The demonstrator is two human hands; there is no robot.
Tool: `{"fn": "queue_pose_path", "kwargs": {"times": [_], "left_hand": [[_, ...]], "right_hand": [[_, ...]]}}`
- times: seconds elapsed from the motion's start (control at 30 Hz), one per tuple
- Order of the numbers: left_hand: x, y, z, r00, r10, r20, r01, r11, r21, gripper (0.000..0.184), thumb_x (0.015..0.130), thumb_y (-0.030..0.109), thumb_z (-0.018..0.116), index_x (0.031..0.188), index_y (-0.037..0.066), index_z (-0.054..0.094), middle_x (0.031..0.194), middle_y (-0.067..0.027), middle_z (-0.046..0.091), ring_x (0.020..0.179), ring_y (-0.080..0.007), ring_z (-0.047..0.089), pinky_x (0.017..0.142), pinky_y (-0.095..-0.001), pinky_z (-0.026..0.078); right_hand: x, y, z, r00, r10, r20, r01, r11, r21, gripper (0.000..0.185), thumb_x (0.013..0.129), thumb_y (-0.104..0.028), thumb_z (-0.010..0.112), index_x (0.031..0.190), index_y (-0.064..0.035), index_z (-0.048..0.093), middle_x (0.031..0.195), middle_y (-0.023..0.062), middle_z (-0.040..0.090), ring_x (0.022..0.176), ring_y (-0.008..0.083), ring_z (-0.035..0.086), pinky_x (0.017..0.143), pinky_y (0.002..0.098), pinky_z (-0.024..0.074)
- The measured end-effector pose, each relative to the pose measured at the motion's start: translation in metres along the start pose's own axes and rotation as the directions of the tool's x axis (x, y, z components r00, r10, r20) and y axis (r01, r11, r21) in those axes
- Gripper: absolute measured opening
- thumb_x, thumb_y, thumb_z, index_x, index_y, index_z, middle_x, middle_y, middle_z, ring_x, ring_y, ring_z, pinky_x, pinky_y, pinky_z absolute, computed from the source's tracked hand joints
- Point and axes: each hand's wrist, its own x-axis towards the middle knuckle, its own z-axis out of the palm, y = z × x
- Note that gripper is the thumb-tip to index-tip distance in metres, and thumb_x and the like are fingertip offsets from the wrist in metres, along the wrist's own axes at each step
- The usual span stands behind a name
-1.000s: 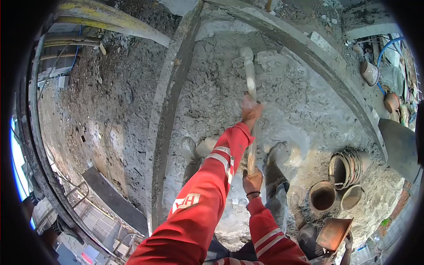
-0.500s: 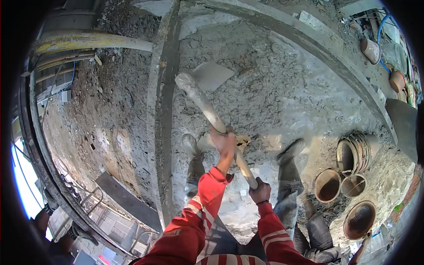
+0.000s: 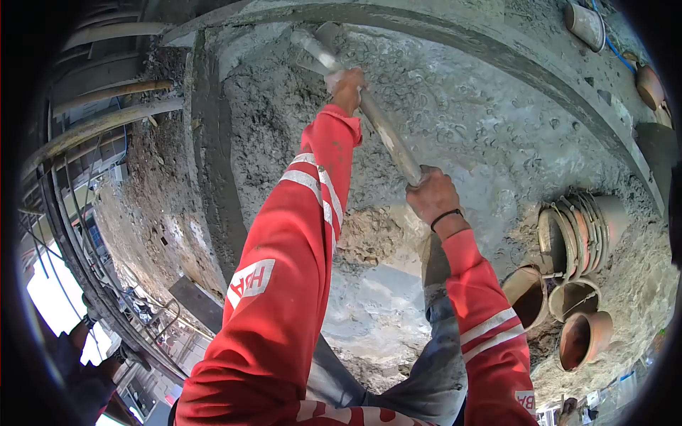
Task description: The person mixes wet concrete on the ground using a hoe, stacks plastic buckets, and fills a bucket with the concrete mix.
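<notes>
1. The person's right grip (image 3: 435, 195), with a thin black wristband, is wrapped around the near end of a long, round, pale wooden tool handle (image 3: 387, 135).
2. The left grip (image 3: 346, 89) is farther out, closed around the same handle. The handle slants between the two grips, and its muddy grey far end (image 3: 305, 41) sticks out past the left one.
3. Bumpy, wet grey mud (image 3: 405, 106) lies under and around both grips.
4. To the right of the right grip and a bit nearer, a reddish-brown round bucket (image 3: 604, 332) is tipped over. Two more open brown buckets (image 3: 518, 285) and a stack of round, ridged buckets (image 3: 595, 231) are just beside it.
5. Left of the left grip is a straight grey concrete edge (image 3: 213, 156).
6. Past both grips, a long, curved grey concrete edge (image 3: 483, 39) goes around.
7. Far off to the right, past that edge, is a dirty whitish bucket (image 3: 585, 28).
</notes>
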Motion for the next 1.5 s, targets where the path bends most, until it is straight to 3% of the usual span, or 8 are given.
{"fn": "queue_pose_path", "kwargs": {"times": [0.1, 0.2, 0.4, 0.57, 0.73, 1.0, 1.1, 1.5], "left_hand": [[-0.036, 0.023, 0.008, 0.978, -0.172, -0.114, 0.196, 0.950, 0.242, 0.015, 0.081, 0.020, 0.056, 0.088, 0.007, 0.061, 0.081, -0.0114, 0.061, 0.073, -0.0266, 0.061, 0.059, -0.0393, 0.049], [-0.046, 0.014, 0.018, 0.966, -0.121, 0.230, -0.139, 0.506, 0.851, 0.015, 0.078, 0.019, 0.058, 0.083, 0.005, 0.061, 0.077, -0.0118, 0.066, 0.070, -0.0289, 0.066, 0.059, -0.0405, 0.052], [-0.140, -0.097, -0.032, 0.829, 0.206, 0.520, -0.547, 0.492, 0.677, 0.022, 0.087, 0.029, 0.047, 0.092, 0.015, 0.063, 0.093, -0.0098, 0.067, 0.086, -0.0287, 0.064, 0.070, -0.0437, 0.046], [-0.308, -0.144, -0.115, 0.947, -0.146, 0.286, 0.032, 0.929, 0.368, 0.027, 0.080, 0.019, 0.058, 0.103, 0.006, 0.060, 0.080, -0.0078, 0.064, 0.075, -0.0207, 0.063, 0.066, -0.0354, 0.050], [-0.430, -0.104, -0.185, 0.939, -0.342, -0.041, 0.338, 0.890, 0.308, 0.035, 0.071, 0.007, 0.059, 0.105, 0.002, 0.056, 0.069, -0.0080, 0.057, 0.063, -0.0179, 0.058, 0.058, -0.0335, 0.048], [-0.231, 0.053, -0.263, 0.950, 0.291, -0.115, -0.292, 0.956, 0.013, 0.032, 0.072, 0.000, 0.058, 0.103, 0.000, 0.050, 0.073, -0.0052, 0.054, 0.063, -0.0131, 0.052, 0.061, -0.0290, 0.046], [-0.102, 0.047, -0.267, 0.806, 0.569, -0.163, -0.563, 0.822, 0.085, 0.043, 0.067, -0.002, 0.061, 0.107, -0.003, 0.047, 0.075, -0.0134, 0.058, 0.065, -0.0244, 0.057, 0.066, -0.0336, 0.048], [0.008, 0.085, -0.266, 0.956, 0.199, -0.215, -0.044, 0.823, 0.567, 0.057, 0.066, 0.013, 0.071, 0.114, -0.007, 0.050, 0.103, -0.0281, 0.062, 0.096, -0.0423, 0.062, 0.087, -0.0446, 0.051]], "right_hand": [[-0.032, -0.016, 0.023, 0.996, 0.087, -0.008, -0.086, 0.989, 0.119, 0.032, 0.074, -0.023, 0.064, 0.101, -0.0055, 0.066, 0.092, 0.0246, 0.066, 0.090, 0.0404, 0.064, 0.080, 0.0454, 0.0522], [-0.061, -0.017, 0.045, 0.986, 0.151, -0.066, -0.132, 0.962, 0.240, 0.030, 0.075, -0.022, 0.064, 0.099, -0.0043, 0.066, 0.089, 0.0250, 0.066, 0.089, 0.0405, 0.064, 0.079, 0.0461, 0.0516], [-0.156, -0.028, 0.111, 0.977, 0.157, -0.145, -0.134, 0.979, 0.155, 0.024, 0.075, -0.020, 0.063, 0.092, -0.0038, 0.066, 0.085, 0.0245, 0.066, 0.084, 0.0415, 0.064, 0.075, 0.0460, 0.0513], [-0.295, -0.012, 0.224, 0.880, 0.455, -0.137, -0.437, 0.888, 0.141, 0.017, 0.073, -0.020, 0.065, 0.085, -0.0074, 0.066, 0.074, 0.0205, 0.066, 0.074, 0.0408, 0.065, 0.066, 0.0483, 0.0521], [-0.398, -0.018, 0.313, 0.891, 0.438, -0.118, -0.419, 0.895, 0.155, 0.015, 0.074, -0.015, 0.066, 0.084, -0.0035, 0.066, 0.072, 0.0231, 0.064, 0.072, 0.0409, 0.065, 0.064, 0.0476, 0.0515], [-0.101, -0.067, 0.409, 0.930, -0.021, -0.366, 0.272, 0.709, 0.650, 0.024, 0.075, -0.003, 0.065, 0.099, -0.0024, 0.065, 0.080, 0.0136, 0.069, 0.078, 0.0172, 0.069, 0.066, 0.0320, 0.0519], [0.036, -0.134, 0.388, 0.917, -0.183, -0.353, 0.373, 0.705, 0.603, 0.024, 0.075, -0.007, 0.067, 0.099, -0.0037, 0.066, 0.080, 0.0164, 0.067, 0.072, 0.0294, 0.068, 0.065, 0.0330, 0.0503], [0.006, -0.236, 0.323, 0.972, 0.073, -0.225, 0.048, 0.871, 0.489, 0.023, 0.074, -0.022, 0.066, 0.089, -0.0035, 0.067, 0.085, 0.0208, 0.067, 0.082, 0.0400, 0.065, 0.073, 0.0454, 0.0521]]}}
